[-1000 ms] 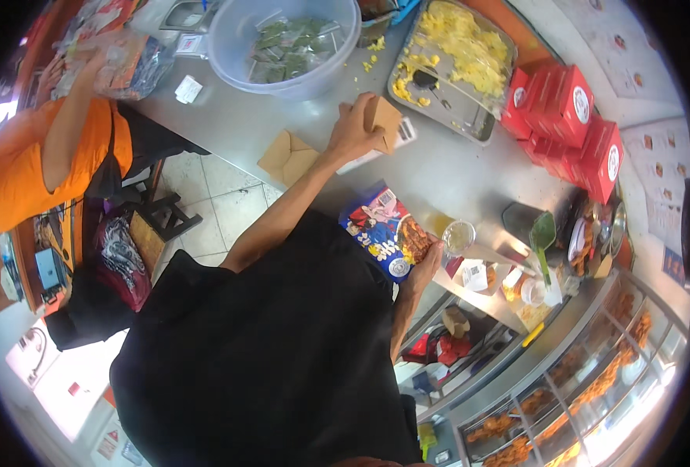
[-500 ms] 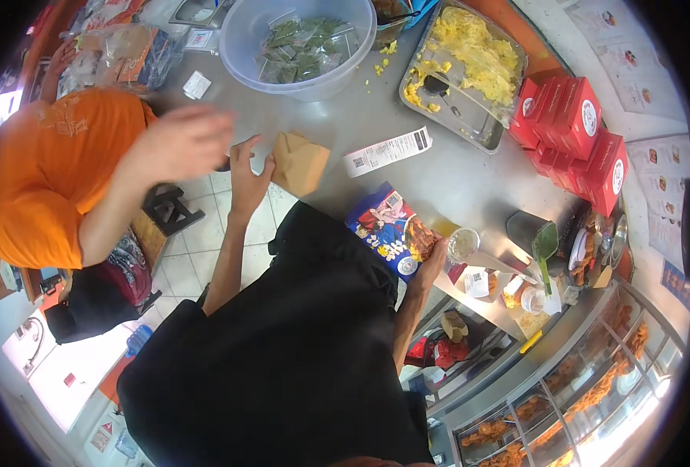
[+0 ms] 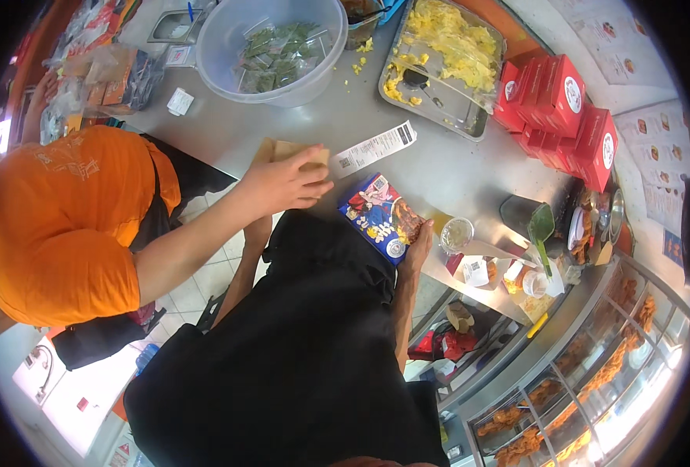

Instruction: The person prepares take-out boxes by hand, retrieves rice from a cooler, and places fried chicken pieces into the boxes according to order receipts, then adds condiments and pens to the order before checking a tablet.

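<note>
My right hand (image 3: 418,246) grips the lower right edge of a blue printed cardboard food box (image 3: 381,219), its thumb lying on the front panel. The box is tilted and close to my black apron at the counter's edge. A co-worker's hand (image 3: 294,180) reaches in from the left and covers much of a brown kraft box (image 3: 265,150). Just below that co-worker's forearm is my left hand (image 3: 258,229); its fingers are hidden, so whether it touches the kraft box does not show. A long white receipt (image 3: 376,148) lies on the counter beyond the blue box.
On the steel counter (image 3: 228,128) stand a clear tub of green packets (image 3: 333,74), a metal tray with yellow food (image 3: 469,124) and stacked red boxes (image 3: 551,89). A clear cup (image 3: 457,232) sits right of my hand. Fried-food display (image 3: 563,389) is lower right. A co-worker in orange (image 3: 72,226) stands left.
The co-worker's hand has come down and right onto the kraft box. My left hand, earlier raised with fingers spread beside that box, is now lower behind the co-worker's arm. My right hand keeps the blue box.
</note>
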### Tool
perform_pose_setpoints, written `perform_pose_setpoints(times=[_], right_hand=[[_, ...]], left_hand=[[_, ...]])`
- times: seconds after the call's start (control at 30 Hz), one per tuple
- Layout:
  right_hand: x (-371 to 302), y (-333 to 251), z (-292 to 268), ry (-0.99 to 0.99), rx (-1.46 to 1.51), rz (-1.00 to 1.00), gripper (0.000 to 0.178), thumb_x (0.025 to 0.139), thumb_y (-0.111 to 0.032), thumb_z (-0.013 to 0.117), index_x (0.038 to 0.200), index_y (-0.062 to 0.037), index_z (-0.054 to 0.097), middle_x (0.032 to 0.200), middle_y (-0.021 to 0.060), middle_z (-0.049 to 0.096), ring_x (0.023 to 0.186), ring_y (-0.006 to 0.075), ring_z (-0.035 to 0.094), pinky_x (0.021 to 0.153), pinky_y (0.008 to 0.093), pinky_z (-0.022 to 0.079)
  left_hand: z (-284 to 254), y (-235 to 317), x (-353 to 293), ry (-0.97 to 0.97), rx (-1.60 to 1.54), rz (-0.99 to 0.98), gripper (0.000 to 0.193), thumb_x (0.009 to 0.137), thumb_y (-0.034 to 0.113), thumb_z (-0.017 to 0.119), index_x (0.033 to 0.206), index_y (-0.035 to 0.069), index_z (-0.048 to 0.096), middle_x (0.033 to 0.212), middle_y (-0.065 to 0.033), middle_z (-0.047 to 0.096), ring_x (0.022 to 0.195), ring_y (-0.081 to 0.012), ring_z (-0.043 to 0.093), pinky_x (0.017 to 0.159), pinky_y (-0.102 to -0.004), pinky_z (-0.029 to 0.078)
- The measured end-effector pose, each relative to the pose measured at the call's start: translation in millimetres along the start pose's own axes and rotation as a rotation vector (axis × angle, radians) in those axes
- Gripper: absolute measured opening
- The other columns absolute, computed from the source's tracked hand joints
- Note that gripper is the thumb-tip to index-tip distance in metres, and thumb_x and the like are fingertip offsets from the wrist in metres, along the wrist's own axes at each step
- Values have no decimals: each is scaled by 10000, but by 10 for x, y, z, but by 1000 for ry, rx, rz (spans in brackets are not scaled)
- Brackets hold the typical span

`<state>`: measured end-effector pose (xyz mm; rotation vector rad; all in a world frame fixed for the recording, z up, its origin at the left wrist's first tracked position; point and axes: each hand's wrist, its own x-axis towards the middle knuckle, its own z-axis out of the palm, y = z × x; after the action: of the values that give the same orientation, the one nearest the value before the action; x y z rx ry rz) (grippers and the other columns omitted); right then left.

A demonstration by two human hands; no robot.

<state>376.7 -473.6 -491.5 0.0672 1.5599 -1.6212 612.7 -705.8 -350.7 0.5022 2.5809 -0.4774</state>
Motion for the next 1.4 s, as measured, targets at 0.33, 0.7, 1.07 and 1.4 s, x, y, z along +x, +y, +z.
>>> perform_pose_setpoints(times=[0.33, 0.7, 1.07, 1.4], right_hand=[[-34, -47, 28, 31, -43, -26, 418, 1034, -362, 399, 1045, 24, 558, 936, 110, 640, 813, 158, 626, 744, 295, 516], [-167, -127, -33, 4, -68, -72, 394, 1036, -348, 402, 1020, 17, 549, 922, 95, 626, 805, 137, 612, 738, 278, 505], [-269, -34, -145, 108, 12, -101, 395, 1036, -349, 402, 1057, 19, 545, 948, 108, 622, 851, 160, 613, 775, 297, 505], [-146, -68, -6, 41, -84, -108, 441, 1034, -370, 388, 1043, 36, 561, 954, 124, 637, 838, 181, 631, 783, 317, 515]], left_hand=[[216, 603, 64, 28, -277, -556, 142, 901, 207, 586, 1010, 134, 532, 1033, -97, 454, 1000, -279, 375, 890, -532, 249], [782, 409, 1046, 762, -1514, -1086, 207, 889, 148, 611, 1067, 47, 575, 1094, -153, 570, 950, -320, 587, 722, -430, 482], [563, 194, 1128, 786, -961, -1201, 246, 839, 140, 655, 1072, 67, 629, 1156, -155, 539, 1110, -348, 497, 965, -452, 381], [2383, 691, -620, 932, -1265, -1559, 224, 784, -3, 642, 1003, 36, 666, 1353, -210, 457, 1244, -383, 463, 1035, -436, 394]])
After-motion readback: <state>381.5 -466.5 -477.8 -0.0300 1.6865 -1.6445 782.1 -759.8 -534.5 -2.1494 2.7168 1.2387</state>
